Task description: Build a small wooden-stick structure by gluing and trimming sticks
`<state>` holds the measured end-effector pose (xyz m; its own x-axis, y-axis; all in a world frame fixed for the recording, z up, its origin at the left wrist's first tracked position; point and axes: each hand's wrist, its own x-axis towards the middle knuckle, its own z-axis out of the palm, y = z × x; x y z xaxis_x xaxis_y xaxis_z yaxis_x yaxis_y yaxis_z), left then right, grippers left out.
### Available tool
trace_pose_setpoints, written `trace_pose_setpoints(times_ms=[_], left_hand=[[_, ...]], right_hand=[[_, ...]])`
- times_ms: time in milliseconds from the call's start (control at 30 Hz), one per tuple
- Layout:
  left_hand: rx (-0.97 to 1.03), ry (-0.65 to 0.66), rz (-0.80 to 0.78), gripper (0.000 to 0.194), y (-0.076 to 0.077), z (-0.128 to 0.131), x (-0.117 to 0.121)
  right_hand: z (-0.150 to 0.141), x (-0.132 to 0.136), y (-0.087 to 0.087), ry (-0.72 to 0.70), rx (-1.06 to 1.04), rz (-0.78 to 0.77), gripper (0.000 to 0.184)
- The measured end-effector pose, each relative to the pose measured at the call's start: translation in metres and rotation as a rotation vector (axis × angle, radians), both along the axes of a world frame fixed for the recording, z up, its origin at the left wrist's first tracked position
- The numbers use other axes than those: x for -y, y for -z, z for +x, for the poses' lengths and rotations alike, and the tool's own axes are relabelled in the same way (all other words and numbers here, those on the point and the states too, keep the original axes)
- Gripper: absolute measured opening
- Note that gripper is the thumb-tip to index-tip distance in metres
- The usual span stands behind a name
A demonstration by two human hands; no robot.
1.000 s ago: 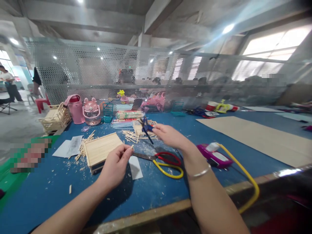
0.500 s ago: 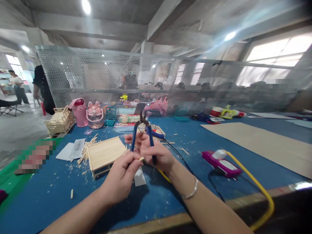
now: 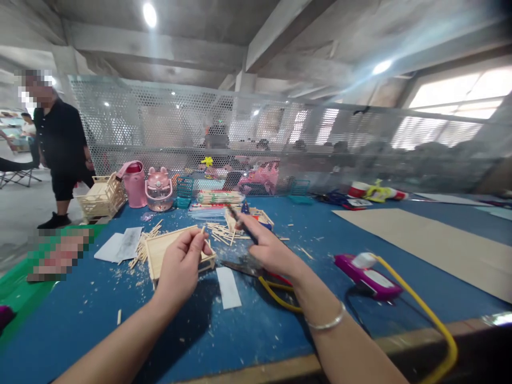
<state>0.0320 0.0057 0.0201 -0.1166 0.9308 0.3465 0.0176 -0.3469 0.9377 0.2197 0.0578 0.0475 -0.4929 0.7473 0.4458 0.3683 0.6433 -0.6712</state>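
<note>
My left hand (image 3: pixel 181 266) pinches a small wooden stick (image 3: pixel 202 231) upright between thumb and fingers, just in front of a flat box made of wooden sticks (image 3: pixel 165 246). My right hand (image 3: pixel 267 249) grips blue-handled cutting pliers (image 3: pixel 241 221), jaws pointing away and to the left, over loose sticks (image 3: pixel 221 232). Red-and-yellow scissors (image 3: pixel 276 290) lie on the blue table (image 3: pixel 248 325) partly under my right wrist. A white paper strip (image 3: pixel 229 287) lies between my hands.
A purple glue gun (image 3: pixel 368 274) with a yellow cord (image 3: pixel 432 320) lies to the right. Cardboard sheet (image 3: pixel 432 240) far right. At back left stand a stick basket (image 3: pixel 102 196), pink jug (image 3: pixel 135 184) and pink container (image 3: pixel 159 188). A person in black (image 3: pixel 60 149) stands left.
My right hand lowered the pliers from upright in front of me toward the table. My left hand moved left and up with the stick. A person in black walked into view at left.
</note>
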Motion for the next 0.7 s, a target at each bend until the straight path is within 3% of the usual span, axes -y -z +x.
trace_pose_setpoints(times_ms=[100,200,433,700], left_hand=[[-0.036,-0.017,0.004,0.029,0.003,-0.002,-0.003],[-0.059,-0.028,0.012,0.027,0.003,-0.001,-0.001],[-0.158,-0.081,0.037,0.024,-0.003,0.002,0.005],[-0.219,-0.087,0.115,0.023,-0.006,0.002,0.008]], right_hand=[[-0.003,0.004,0.002,0.01,0.25,0.126,0.07],[-0.007,0.01,-0.001,-0.005,0.347,0.148,0.067],[-0.008,0.014,-0.004,-0.024,0.424,0.219,0.058],[-0.008,0.014,-0.002,-0.023,0.397,0.246,0.063]])
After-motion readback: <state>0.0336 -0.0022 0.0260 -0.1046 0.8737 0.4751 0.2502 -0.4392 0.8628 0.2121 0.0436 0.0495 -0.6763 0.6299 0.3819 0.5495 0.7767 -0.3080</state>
